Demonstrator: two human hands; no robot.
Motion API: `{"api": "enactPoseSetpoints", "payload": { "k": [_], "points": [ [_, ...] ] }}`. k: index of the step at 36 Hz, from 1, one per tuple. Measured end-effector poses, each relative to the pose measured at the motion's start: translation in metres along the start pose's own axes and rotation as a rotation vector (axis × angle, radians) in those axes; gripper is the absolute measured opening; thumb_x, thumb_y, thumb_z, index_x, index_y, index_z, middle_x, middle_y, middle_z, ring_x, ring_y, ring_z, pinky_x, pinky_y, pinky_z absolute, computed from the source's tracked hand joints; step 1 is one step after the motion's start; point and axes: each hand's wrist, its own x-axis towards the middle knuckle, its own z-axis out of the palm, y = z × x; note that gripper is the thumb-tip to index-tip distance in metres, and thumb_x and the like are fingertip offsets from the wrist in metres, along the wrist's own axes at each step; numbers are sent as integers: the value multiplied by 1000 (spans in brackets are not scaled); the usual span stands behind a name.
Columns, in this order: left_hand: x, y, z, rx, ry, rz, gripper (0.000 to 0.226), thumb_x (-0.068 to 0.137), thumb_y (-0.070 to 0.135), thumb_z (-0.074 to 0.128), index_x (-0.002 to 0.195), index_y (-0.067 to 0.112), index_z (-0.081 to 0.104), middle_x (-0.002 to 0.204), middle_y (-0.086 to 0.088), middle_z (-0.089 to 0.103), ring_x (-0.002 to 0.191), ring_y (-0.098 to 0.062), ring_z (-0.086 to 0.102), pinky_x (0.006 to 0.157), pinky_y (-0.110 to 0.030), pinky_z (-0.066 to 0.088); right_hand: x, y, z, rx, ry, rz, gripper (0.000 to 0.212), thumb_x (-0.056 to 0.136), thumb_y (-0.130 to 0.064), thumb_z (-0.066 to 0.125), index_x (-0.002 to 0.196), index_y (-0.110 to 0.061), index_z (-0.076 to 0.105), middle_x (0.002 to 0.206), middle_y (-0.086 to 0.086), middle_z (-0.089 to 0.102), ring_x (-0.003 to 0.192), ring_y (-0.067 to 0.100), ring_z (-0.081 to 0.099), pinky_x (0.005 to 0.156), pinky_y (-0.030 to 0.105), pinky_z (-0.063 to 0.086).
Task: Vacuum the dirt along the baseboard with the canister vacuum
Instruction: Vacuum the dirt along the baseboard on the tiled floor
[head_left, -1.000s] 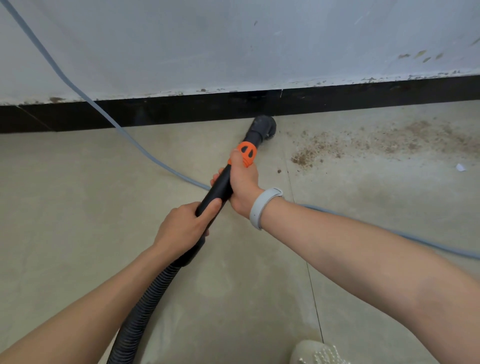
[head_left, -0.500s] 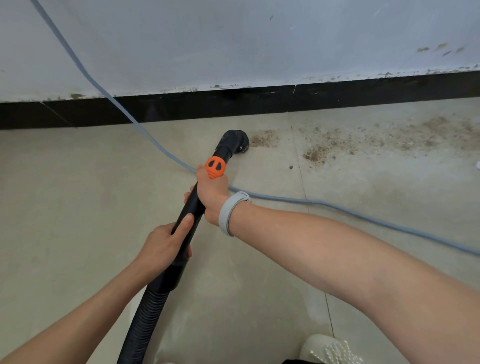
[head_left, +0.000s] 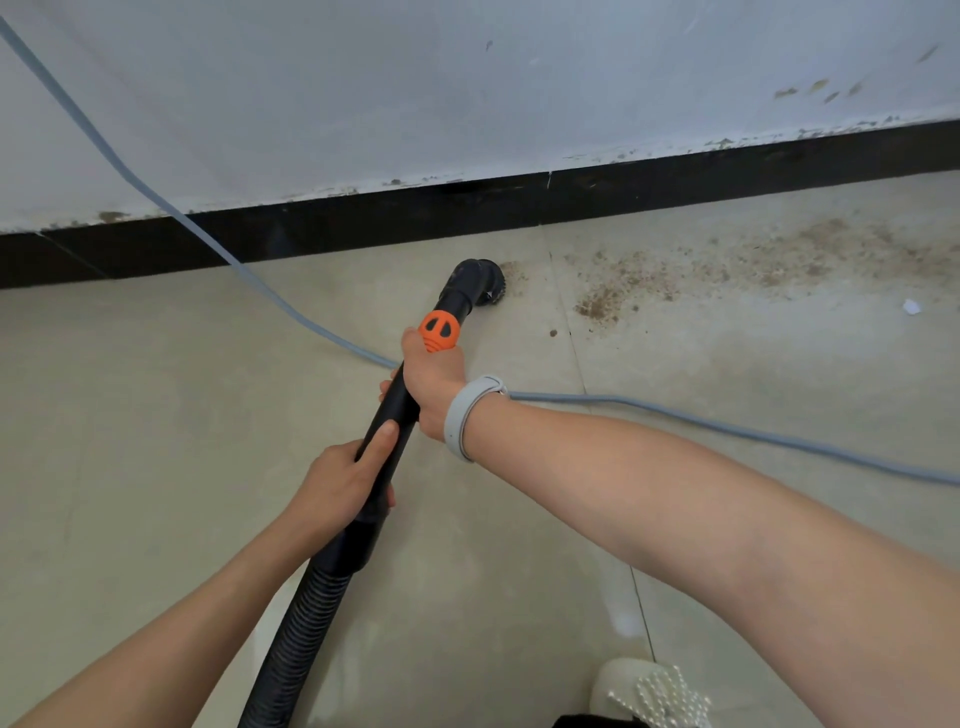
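Observation:
Both hands hold the black vacuum wand (head_left: 395, 410). My right hand (head_left: 434, 376) grips it just below the orange collar (head_left: 440, 330); my left hand (head_left: 343, 480) grips it lower, near the ribbed hose (head_left: 296, 634). The round brush nozzle (head_left: 480, 283) sits on the beige floor, a short way out from the black baseboard (head_left: 519, 205). It touches the left edge of a brown dirt patch (head_left: 602, 304). More dirt (head_left: 810, 254) spreads to the right along the baseboard.
A grey power cord (head_left: 727, 428) runs down from the wall at upper left, passes under the wand and crosses the floor to the right. A white scrap (head_left: 911, 306) lies at far right. A white beaded shoe (head_left: 649, 691) shows at the bottom edge.
The nozzle was pulled back from the baseboard and to the left, then moved right to the edge of the dirt. Both hands kept their grip on the wand.

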Motion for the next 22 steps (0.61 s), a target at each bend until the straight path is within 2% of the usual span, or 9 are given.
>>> {"api": "enactPoseSetpoints", "payload": {
  "k": [5, 9, 15, 19, 22],
  "points": [
    [4, 3, 5, -6, -20, 8, 66, 98, 52, 36, 66, 2, 64, 56, -5, 68, 57, -15, 65, 60, -24, 46, 5, -2, -7, 9, 16, 3, 46, 96, -37, 50, 131, -11, 37, 91, 8, 57, 58, 18, 58, 64, 34, 56],
    [9, 6, 10, 0, -44, 14, 66, 99, 52, 36, 65, 3, 64, 56, -4, 68, 55, -14, 65, 59, -21, 46, 8, -3, -12, 27, 75, -8, 46, 95, -38, 51, 130, -11, 40, 94, 12, 60, 55, 19, 58, 55, 29, 53],
    [16, 13, 19, 6, -72, 45, 65, 97, 54, 36, 64, 5, 63, 56, -3, 68, 57, -14, 65, 65, -25, 49, 16, -8, -25, 68, 95, -21, 45, 95, -36, 52, 130, -9, 41, 71, 6, 54, 56, 20, 57, 60, 34, 54],
    [20, 16, 20, 14, -75, 72, 63, 97, 54, 36, 65, 7, 63, 58, -1, 69, 57, -10, 65, 66, -24, 49, 19, -10, -27, 99, 142, -30, 43, 94, -35, 53, 127, -10, 43, 73, 6, 52, 52, 18, 54, 58, 33, 52],
    [19, 13, 18, 34, -27, 91, 63, 97, 54, 36, 66, 6, 64, 57, 0, 69, 55, -10, 64, 62, -22, 46, 20, -11, -24, 95, 108, -37, 42, 94, -35, 53, 127, -10, 44, 72, 6, 52, 52, 18, 54, 55, 30, 51]
  ]
}}
